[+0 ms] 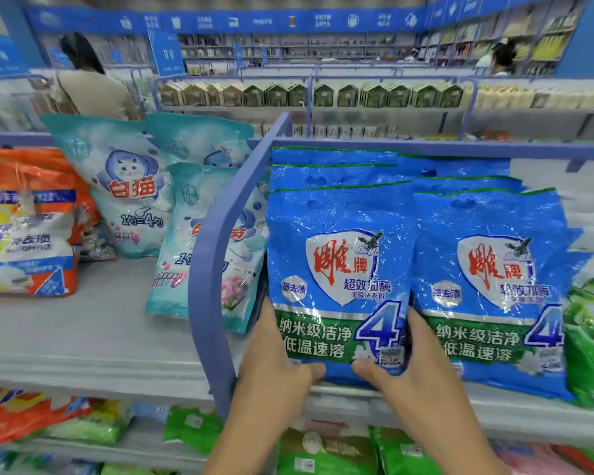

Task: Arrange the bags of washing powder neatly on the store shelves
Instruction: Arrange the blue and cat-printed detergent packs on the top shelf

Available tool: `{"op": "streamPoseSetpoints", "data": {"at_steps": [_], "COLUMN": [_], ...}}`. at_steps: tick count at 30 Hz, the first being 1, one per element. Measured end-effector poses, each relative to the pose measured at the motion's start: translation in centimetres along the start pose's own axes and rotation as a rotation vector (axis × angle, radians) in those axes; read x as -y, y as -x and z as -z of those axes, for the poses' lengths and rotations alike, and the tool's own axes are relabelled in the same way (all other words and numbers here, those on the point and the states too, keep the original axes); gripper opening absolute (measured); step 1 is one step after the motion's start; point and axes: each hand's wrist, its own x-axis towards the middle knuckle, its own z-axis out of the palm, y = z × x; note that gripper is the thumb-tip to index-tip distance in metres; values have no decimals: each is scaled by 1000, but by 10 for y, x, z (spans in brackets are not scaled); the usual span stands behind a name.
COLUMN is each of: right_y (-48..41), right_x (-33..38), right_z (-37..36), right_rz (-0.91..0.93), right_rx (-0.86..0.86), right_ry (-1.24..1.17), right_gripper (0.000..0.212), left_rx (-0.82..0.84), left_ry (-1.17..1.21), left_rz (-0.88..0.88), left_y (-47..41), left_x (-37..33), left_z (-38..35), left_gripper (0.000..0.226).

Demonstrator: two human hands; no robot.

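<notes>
Two bare hands grip a glossy blue-and-green plastic bag of washing powder (340, 279) at the centre of the frame. It stands upright at the front edge of a pale grey store shelf (83, 337). The left hand (275, 368) clasps the bag's lower left edge, thumb laid across the front near the bottom, fingers tucked out of sight behind. The right hand (422, 375) clasps the lower right edge the same way, thumb on the front and fingers slipped in beside a matching second blue bag (491, 286), which stands touching the held bag on its right. More blue bags of the same kind (333, 173) are lined up behind both, their top seams showing in rows. A curved blue metal divider rail (216, 269) rises just left of the held bag. Beyond the rail, left of centre, lean pale teal bags printed with a white cat (127, 186), and orange-and-white bags (24, 241) sit at the left edge. A bright green bag (590, 337) shows at the right edge, partly cut off. On the shelf below, low in the frame, lie green and orange packs (192, 426), blurred. In the upper left a person in a beige top (86, 87) stands with back turned. Green house-shaped cartons (323, 96) fill a far shelf across the top.
</notes>
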Motion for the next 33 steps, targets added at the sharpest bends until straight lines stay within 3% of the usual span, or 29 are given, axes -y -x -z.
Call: {"op": "streamPoseSetpoints", "data": {"at_steps": [4, 10, 18, 23, 27, 33], "right_y": [-14, -19, -4, 7, 31, 75], "right_x": [0, -2, 3, 0, 0, -9], "right_z": [-4, -17, -30, -35, -35, -30], "right_rz": [-5, 14, -25, 64, 64, 166], "right_rx": [-58, -129, -254, -294, -283, -105], "right_ry": [-21, -110, 12, 132, 136, 301], "right_gripper": [71, 69, 58, 58, 77, 71], "left_rx": [-106, -131, -89, -50, -2, 64], "left_ry": [19, 36, -53, -169, -228, -389], "left_rz": [42, 34, -68, -128, -126, -267], "left_y": [-11, -20, -15, 0, 21, 81], "left_x": [0, 2, 14, 12, 10, 37], "left_z": [-4, -6, -13, -12, -6, 8], "left_gripper": [87, 93, 95, 93, 83, 69]}}
